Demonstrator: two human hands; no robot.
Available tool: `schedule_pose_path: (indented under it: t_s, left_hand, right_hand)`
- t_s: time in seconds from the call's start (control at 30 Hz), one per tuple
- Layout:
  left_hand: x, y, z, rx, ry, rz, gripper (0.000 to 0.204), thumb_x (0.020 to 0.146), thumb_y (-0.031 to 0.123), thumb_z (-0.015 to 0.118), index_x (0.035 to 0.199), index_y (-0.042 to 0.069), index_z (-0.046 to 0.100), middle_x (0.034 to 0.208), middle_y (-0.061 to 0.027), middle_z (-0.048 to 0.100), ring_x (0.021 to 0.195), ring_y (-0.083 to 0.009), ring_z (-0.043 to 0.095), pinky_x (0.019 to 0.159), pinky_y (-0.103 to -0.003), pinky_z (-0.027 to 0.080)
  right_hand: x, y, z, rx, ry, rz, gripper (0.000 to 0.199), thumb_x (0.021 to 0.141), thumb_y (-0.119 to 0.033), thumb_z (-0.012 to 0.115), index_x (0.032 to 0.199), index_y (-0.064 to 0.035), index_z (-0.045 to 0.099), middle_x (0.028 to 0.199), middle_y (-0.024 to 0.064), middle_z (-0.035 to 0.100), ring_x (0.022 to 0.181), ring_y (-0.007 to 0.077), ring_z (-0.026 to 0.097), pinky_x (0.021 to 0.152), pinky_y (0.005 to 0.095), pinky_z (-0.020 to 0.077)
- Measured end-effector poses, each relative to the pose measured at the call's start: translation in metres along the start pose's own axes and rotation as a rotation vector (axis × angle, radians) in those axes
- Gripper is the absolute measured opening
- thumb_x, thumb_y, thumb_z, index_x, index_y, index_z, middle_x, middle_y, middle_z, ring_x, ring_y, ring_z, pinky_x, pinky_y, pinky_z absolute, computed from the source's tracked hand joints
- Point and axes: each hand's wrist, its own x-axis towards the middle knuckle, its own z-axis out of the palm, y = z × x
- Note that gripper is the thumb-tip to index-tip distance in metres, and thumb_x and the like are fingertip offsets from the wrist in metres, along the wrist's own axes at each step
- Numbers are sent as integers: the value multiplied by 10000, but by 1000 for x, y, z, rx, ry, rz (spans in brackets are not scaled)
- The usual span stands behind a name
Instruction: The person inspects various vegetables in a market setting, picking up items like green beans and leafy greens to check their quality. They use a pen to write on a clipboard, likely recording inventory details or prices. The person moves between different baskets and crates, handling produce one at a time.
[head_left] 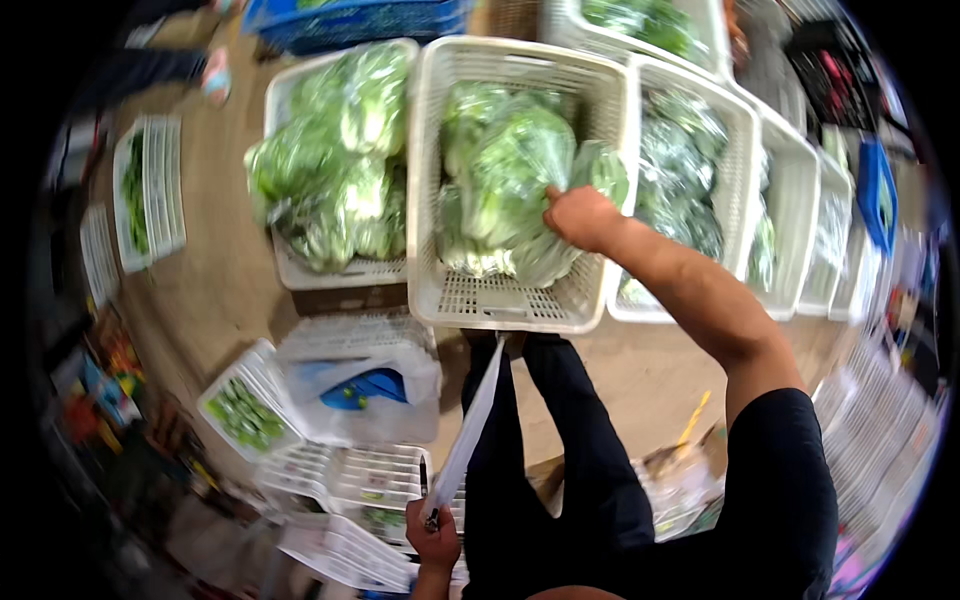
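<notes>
My right hand (585, 217) reaches into a white slotted crate (470, 312) in front of me. Its fingers are closed at the clear plastic around a bagged head of leafy green vegetable (515, 165), which lies among several similar bags. Low on the left, my left hand (433, 535) is closed around the lower end of a white paper sheet (470, 440), seen nearly edge-on. A dark pen (423, 476) sticks up from the same hand. Small dark details at the grip are too small to make out.
Another white crate (345, 272) of bagged greens stands left; a crate (745, 150) of darker bagged greens stands right, with more beyond. A blue crate (360, 25) sits at the back. Near my left are a plastic-lined crate (420, 400) and a small greens crate (215, 405).
</notes>
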Motion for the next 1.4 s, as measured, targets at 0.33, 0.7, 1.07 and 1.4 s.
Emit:
schedule_pose_path:
  t_s: [0.33,0.7,1.07,1.4]
  left_hand:
    - [19,80,-142,276,-171,387,410,948,93,612,1250,-152,481,1255,-252,578,1122,-301,586,972,-369,468]
    - [25,196,17,641,-650,1080,399,926,174,670,1129,-142,536,1025,-212,640,889,-241,581,819,-364,473]
    - [-222,118,164,532,-903,1131,312,926,33,606,1171,-133,509,1116,-171,616,950,-211,561,879,-341,461]
    - [-371,52,233,774,-983,1085,275,933,19,601,1164,-100,510,1125,-140,625,960,-185,547,900,-306,442]
  right_hand:
    - [-276,-214,75,793,496,477,179,746,-93,632,864,6,724,1106,234,637,793,374,702,619,458,571]
    - [-549,-419,309,1326,481,1500,209,788,-51,600,961,16,696,1129,220,627,929,393,676,754,469,558]
    - [-807,-601,538,1503,559,1815,241,775,-154,766,964,-31,679,1093,154,602,988,368,635,845,460,517]
    - [-856,-720,755,1324,458,1943,178,763,-74,680,934,-28,658,1069,177,592,959,388,636,777,482,536]
